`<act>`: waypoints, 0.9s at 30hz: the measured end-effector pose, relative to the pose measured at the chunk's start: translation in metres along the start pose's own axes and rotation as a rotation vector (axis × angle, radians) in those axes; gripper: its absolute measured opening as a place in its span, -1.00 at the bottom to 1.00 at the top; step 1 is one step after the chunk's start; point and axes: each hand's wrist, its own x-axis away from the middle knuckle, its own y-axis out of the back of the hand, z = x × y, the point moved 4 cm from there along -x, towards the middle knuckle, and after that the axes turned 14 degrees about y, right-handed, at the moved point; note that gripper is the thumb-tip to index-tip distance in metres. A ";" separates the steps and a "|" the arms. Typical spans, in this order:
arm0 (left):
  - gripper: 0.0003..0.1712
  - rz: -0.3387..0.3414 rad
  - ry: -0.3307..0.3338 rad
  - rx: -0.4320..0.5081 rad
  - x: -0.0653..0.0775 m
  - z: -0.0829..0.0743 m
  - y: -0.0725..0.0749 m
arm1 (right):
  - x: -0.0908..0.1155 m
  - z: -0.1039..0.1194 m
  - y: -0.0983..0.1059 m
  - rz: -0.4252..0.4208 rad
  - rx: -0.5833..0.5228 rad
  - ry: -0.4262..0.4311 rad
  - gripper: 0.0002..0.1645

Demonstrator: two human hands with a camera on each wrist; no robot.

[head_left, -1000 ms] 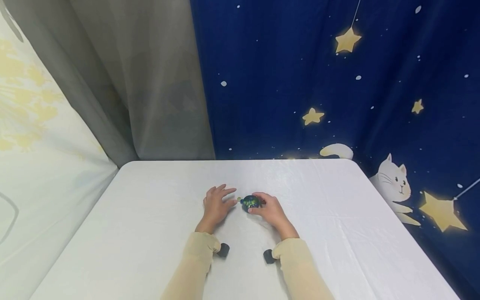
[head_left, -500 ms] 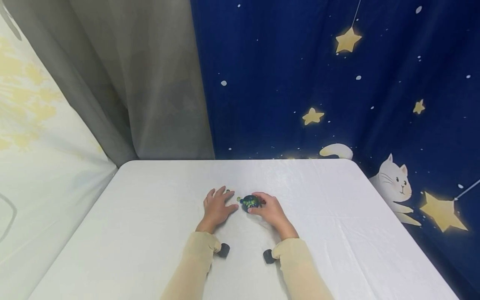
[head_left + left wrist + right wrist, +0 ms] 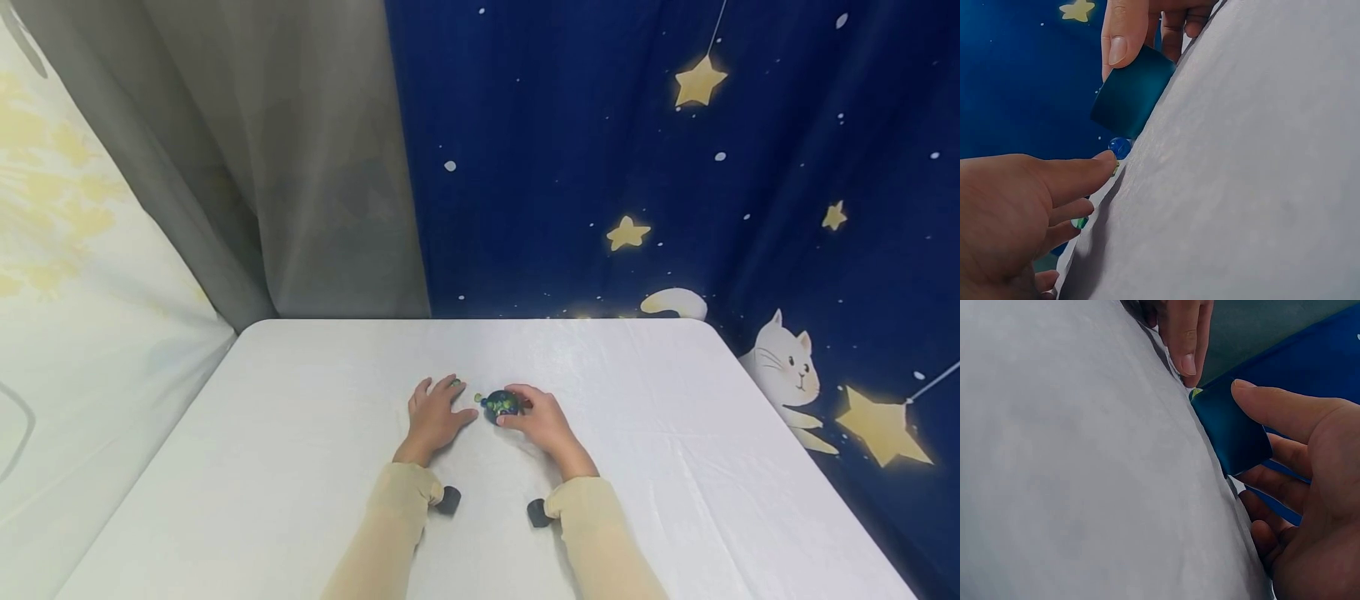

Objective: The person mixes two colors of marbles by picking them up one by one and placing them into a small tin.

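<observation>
My right hand (image 3: 543, 417) grips a short, round teal container (image 3: 1232, 434) on the white table, thumb on the near side and fingers on the far side. Green and blue glass-like pieces show at its top in the head view. Just left of it lie a blue marble (image 3: 1120, 147) and a small yellow-green piece (image 3: 477, 397). My left hand (image 3: 435, 417) rests low over the table with its fingers spread. Its index fingertip is at a small green piece (image 3: 455, 383); whether it presses it cannot be told. The left thumb points toward the container without touching it.
The white table (image 3: 300, 467) has rounded far corners. A grey curtain (image 3: 337, 167) and a dark blue curtain (image 3: 540, 167) with stars and a cat hang behind it. A black block-shaped device (image 3: 448, 501) sits at the left wrist, another black device (image 3: 538, 512) at the right.
My left fingers have drawn back slightly from the yellow-green piece, and a green piece has come into view at the index fingertip. The right hand keeps its hold on the container.
</observation>
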 end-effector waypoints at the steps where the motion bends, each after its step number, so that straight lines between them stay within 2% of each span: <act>1: -0.34 -0.004 0.002 0.004 0.000 0.000 0.000 | 0.000 0.000 0.000 -0.001 -0.001 0.000 -0.35; 9: -0.36 -0.036 0.013 0.041 -0.001 0.001 0.001 | 0.000 0.000 0.000 -0.001 -0.003 -0.011 -0.35; 15: -0.38 -0.067 0.014 0.036 0.001 0.000 0.002 | 0.001 0.001 0.001 0.007 0.002 -0.008 -0.34; 21: -0.43 -0.090 0.052 0.034 0.002 -0.001 0.001 | 0.002 0.002 0.002 0.006 0.001 -0.009 -0.35; 27: -0.54 -0.172 0.077 0.065 0.004 -0.001 0.004 | 0.004 0.000 0.003 0.010 -0.008 -0.005 -0.35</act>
